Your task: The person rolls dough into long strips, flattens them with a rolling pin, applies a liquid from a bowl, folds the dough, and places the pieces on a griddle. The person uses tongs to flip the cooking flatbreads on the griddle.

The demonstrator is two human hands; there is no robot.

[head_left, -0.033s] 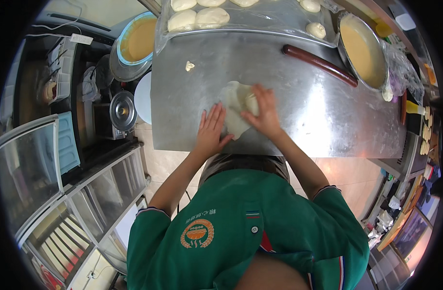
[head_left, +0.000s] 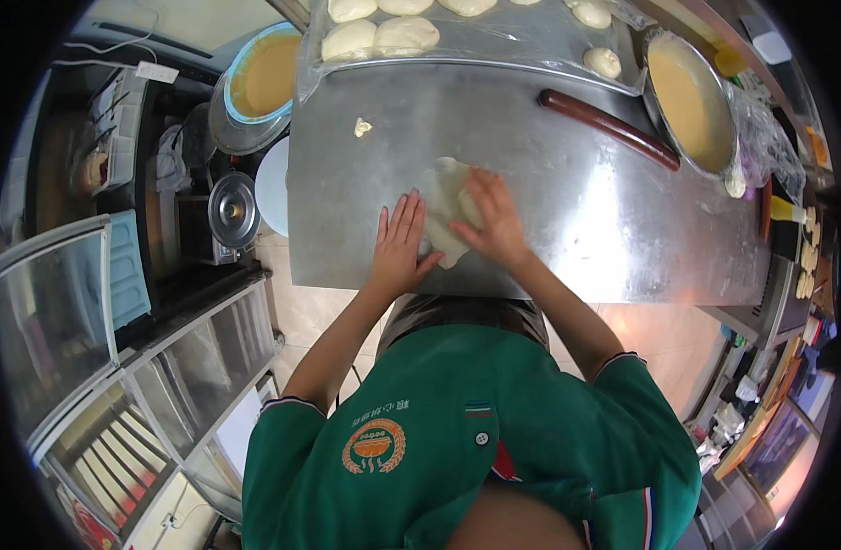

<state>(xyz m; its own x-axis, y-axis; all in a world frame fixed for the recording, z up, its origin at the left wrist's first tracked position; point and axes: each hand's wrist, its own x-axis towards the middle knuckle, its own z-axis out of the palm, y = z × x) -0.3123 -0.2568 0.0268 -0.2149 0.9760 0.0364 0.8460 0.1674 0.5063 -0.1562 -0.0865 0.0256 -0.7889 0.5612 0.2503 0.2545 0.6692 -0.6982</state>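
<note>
A thin, pale sheet of dough (head_left: 450, 179) lies on the steel table in front of me. Its right side is folded or rolled over into a thicker part. My right hand (head_left: 494, 220) curves over that thicker part, with fingers at its far end and thumb at its near side. My left hand (head_left: 400, 247) rests with fingers stretched out flat beside the sheet's left edge, its thumb near the dough's near end. Part of the dough is hidden under my right hand.
A tray (head_left: 508, 60) of dough balls stands at the back. A dark red rolling pin (head_left: 609, 128) lies to the right, near a metal bowl of tan batter (head_left: 685, 105). A small dough scrap (head_left: 362, 127) sits at left. A blue-rimmed basin (head_left: 272, 73) stands beyond the table's left edge.
My right hand has shifted slightly left and come down onto the rolled part of the dough, covering more of it. The left hand stays nearly in place.
</note>
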